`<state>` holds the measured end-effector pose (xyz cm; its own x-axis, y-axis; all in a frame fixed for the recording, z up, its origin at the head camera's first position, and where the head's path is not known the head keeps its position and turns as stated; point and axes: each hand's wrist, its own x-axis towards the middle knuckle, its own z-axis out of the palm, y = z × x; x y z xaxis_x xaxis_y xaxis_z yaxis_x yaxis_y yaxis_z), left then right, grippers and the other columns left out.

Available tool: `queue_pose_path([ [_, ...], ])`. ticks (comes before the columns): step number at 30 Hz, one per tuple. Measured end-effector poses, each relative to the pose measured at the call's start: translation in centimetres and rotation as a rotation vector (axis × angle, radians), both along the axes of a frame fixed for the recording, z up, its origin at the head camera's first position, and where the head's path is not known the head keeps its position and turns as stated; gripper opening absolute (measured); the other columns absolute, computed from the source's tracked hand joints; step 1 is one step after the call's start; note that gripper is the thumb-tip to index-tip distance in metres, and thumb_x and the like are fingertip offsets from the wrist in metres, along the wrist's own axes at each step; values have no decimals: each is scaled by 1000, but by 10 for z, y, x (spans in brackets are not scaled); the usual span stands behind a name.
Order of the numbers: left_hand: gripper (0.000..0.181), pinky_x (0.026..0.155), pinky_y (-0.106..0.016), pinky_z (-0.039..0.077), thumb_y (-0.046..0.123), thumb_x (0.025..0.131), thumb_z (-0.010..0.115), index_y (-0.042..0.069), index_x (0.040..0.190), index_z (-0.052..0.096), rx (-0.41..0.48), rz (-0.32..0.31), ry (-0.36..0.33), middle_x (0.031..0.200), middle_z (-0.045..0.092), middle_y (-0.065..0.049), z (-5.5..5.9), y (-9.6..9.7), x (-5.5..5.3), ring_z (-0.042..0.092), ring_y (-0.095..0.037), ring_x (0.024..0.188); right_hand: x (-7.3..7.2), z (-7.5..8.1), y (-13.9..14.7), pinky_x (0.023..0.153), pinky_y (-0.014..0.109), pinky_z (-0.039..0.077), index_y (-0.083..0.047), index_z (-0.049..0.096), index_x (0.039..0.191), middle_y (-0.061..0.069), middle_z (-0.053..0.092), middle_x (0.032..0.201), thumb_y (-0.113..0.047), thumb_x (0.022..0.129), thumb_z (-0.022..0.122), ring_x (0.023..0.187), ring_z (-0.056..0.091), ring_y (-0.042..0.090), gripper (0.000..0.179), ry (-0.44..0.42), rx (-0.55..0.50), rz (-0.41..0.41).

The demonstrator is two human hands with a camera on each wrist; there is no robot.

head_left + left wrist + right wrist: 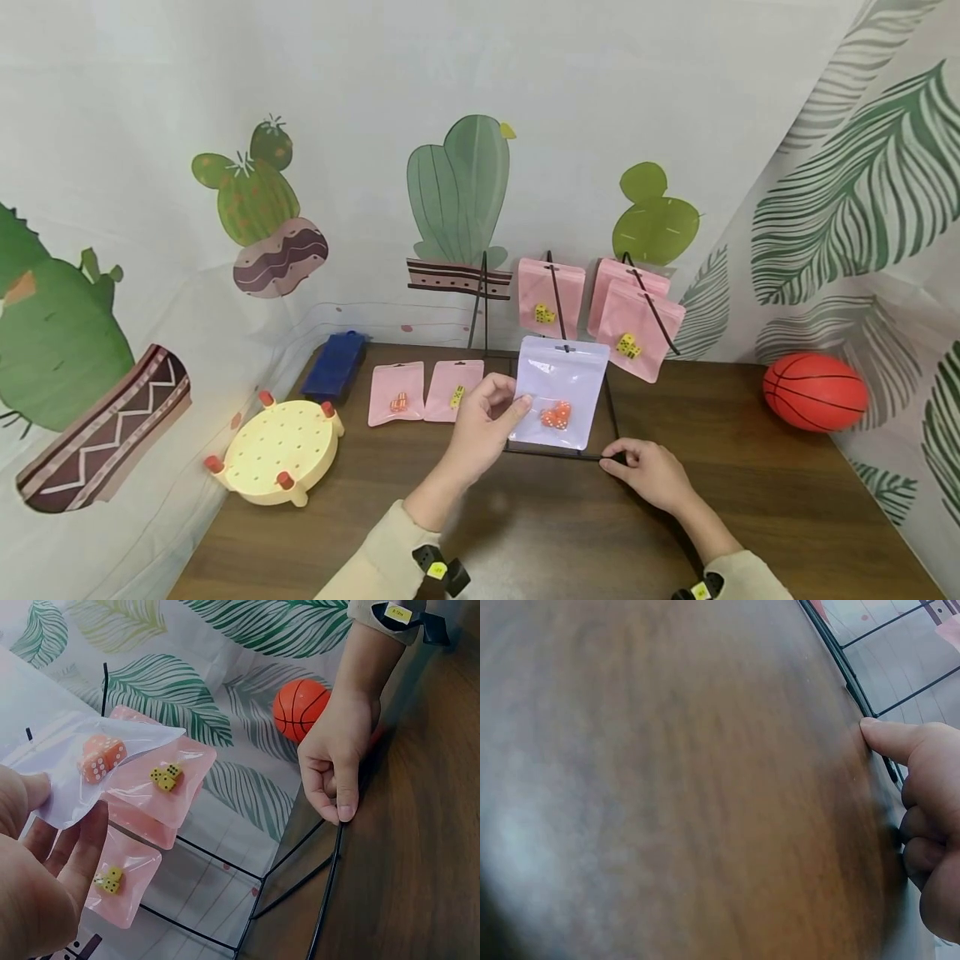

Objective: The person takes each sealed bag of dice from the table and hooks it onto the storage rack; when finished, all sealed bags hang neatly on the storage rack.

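My left hand [480, 425] pinches the left edge of a pale lavender zip bag [577, 379] between thumb and fingers. Orange dice [556, 415] show through its front. The bag's top hole is at the tip of a slanting black prong of a wire display rack [613, 408]. At the rack's front right corner, my right hand [654, 475] grips the bottom bar with thumb and curled fingers. Pink bags with yellow dice, one [551, 287] in the middle and another [637, 329] at the right, hang from the prongs behind. In the left wrist view the lavender bag [60, 761] is tilted.
Left of the rack two pink bags lie flat, one with orange-striped dice [398, 402], one with yellow dice [457, 397]. A blue box [335, 367] and a yellow pegged disc with red-tipped legs [281, 450] stand further left. A red basketball [815, 392] sits at the right.
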<state>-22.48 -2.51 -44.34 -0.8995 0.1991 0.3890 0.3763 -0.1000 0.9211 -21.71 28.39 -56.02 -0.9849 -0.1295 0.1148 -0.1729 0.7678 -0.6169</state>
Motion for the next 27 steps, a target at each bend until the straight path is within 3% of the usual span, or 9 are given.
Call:
queue_pose_path([
  [4,13,83,-29,51,8,98,71,1,105,63,13,22,-9,96,73,-11,0,4,-3,65,-16,91,0,0,0,49,25,21,-32,76,95,-12,32,57,-41,90,82,52,25,4,12,-1,-7,1],
  [10,16,85,-29,52,12,97,74,2,104,64,8,102,-25,95,72,-8,-2,11,-13,65,-15,91,0,0,0,49,25,20,-32,76,95,-12,31,57,-41,90,81,51,24,4,12,-9,-15,5],
  [17,18,80,-28,53,16,98,73,2,103,63,6,178,-36,95,73,-8,1,23,-32,65,-15,90,0,1,1,49,25,20,-31,76,96,-12,31,57,-42,90,81,51,24,5,14,-17,-14,3],
  [27,17,85,-32,55,11,99,71,-1,105,60,7,225,-13,99,71,-12,11,41,-60,66,-19,93,0,-1,2,50,24,21,-33,76,96,-13,31,58,-42,90,81,53,24,4,12,-9,-10,7],
])
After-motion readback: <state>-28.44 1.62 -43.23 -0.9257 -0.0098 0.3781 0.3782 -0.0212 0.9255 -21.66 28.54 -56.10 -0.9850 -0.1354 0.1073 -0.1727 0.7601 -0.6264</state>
